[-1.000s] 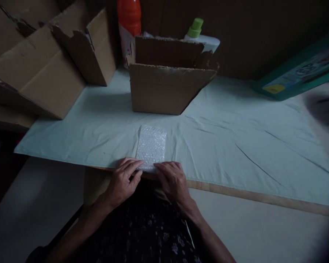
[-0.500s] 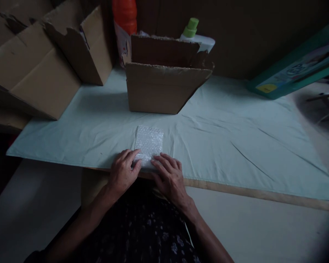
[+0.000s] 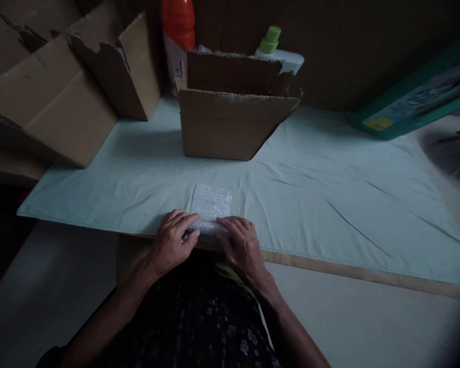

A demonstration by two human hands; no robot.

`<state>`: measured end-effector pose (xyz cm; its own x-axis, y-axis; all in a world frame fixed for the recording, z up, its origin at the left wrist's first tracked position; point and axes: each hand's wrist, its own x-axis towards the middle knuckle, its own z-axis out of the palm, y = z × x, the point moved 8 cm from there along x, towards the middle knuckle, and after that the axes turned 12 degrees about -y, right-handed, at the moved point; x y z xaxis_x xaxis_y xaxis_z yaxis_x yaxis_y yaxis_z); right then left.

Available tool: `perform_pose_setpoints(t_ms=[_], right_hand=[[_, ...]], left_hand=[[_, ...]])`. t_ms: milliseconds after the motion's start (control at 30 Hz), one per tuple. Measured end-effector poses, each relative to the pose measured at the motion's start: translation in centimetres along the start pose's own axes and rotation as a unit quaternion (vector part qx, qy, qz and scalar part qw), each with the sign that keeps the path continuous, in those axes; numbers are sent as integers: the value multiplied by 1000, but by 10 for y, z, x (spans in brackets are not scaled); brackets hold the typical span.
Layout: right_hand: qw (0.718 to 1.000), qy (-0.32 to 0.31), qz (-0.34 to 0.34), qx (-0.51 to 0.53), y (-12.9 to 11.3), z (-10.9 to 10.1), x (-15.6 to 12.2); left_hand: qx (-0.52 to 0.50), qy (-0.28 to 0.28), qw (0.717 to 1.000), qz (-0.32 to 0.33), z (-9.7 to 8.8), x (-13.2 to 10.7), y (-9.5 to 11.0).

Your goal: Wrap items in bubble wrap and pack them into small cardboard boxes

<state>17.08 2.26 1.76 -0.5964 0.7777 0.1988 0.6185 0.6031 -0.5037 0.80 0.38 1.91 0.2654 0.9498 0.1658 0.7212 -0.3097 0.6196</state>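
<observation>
A small piece of clear bubble wrap (image 3: 212, 201) lies on the pale green cloth at the table's front edge. Its near end is rolled or folded over into a narrow strip, and whether anything is inside it I cannot tell. My left hand (image 3: 175, 237) grips the left end of that strip, thumb below and fingers curved over the top. At the right end, my right hand (image 3: 242, 243) holds it the same way, its thumb partly hidden under the fingers.
An open cardboard box (image 3: 235, 125) stands behind the bubble wrap. More cardboard boxes (image 3: 61, 107) crowd the left side. At the back are an orange-topped bottle (image 3: 177, 30) and a white bottle with a green cap (image 3: 270, 41). A teal package (image 3: 414, 102) leans at the right.
The near end of the bubble wrap is now turned up into a visible strip, and its flat part looks shorter. Both hands have shifted only slightly. The whole view has moved a little.
</observation>
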Motion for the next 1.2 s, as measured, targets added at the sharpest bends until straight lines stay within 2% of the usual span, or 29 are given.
perform_pose_setpoints(t_ms=[100,233,300,433,500,633,767,867,1033,1200], right_hand=[[999,29,10,-42,1,-3,-4],[996,-10,5,-83,1,6,4],[996,-24,-1,-88,2,10,11],[998,-19,-11,-52,3,3,18],[999,-31,-19,-14,1,0,17],[999,-45,-3,5,1,2,14],[997,5,55,-55,13,5,19],[995,9,72,-74,20,9,26],[990,12,83,-109,23,8,30],[993,-24,68,-91,23,12,29]], left_hand=[[19,-2,999,-27,1,15,-11],[49,37,996,-59,-1,28,-22],[46,52,996,-49,-2,27,-20],[11,33,999,6,-3,15,-7],[-12,19,1000,3,-4,9,-5],[-12,26,999,-37,-5,6,-10],[-10,96,990,-102,-10,4,-21],[-82,126,977,-151,-12,-9,-28],[-225,85,949,-204,-4,-30,-28],[-241,70,947,-203,-1,-31,-20]])
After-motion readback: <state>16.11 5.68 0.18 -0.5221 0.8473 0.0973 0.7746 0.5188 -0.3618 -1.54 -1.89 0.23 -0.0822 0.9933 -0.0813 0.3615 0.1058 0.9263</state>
